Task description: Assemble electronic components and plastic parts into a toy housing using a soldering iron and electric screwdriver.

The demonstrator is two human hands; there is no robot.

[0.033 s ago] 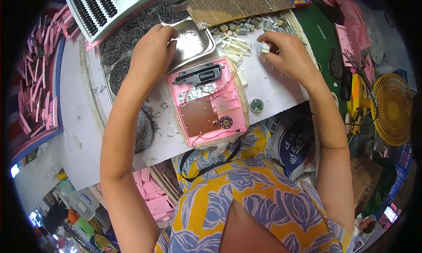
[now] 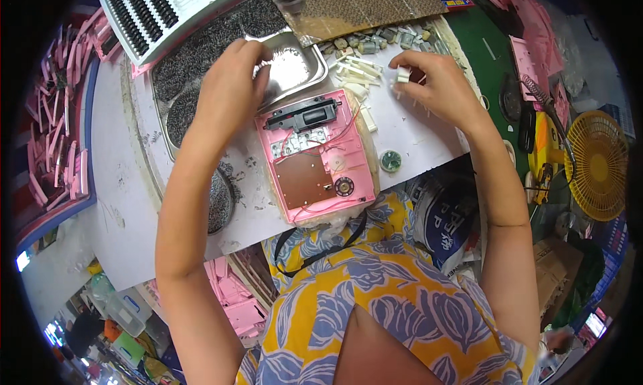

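My left hand (image 2: 231, 77) is over the metal tray (image 2: 320, 69), its fingers loosely curled, the thumb apart from them. Nothing shows between them. Between thumb and fingers of my right hand (image 2: 439, 84) is a small white plastic piece (image 2: 402, 75), mostly covered by the fingers. In front of me lies a pink plastic housing (image 2: 362, 164), open side up on a padded rest. Fitted in it are a black mechanism (image 2: 305, 115), a brown circuit board (image 2: 301, 181), a small round speaker (image 2: 344, 186) and thin red wires.
Dark screws (image 2: 224, 33) fill much of the tray's left; a round dish (image 2: 220, 201) holds more. White plastic strips (image 2: 358, 70) and small motors (image 2: 368, 47) lie behind the housing, by cardboard (image 2: 368, 10). A green-filled round tin (image 2: 390, 161) and yellow basket (image 2: 598, 164) are right.
A dark, blurred object has come into view at the top, over the cardboard's left edge. My left hand has shifted very slightly; the right hand and housing stay nearly in place.
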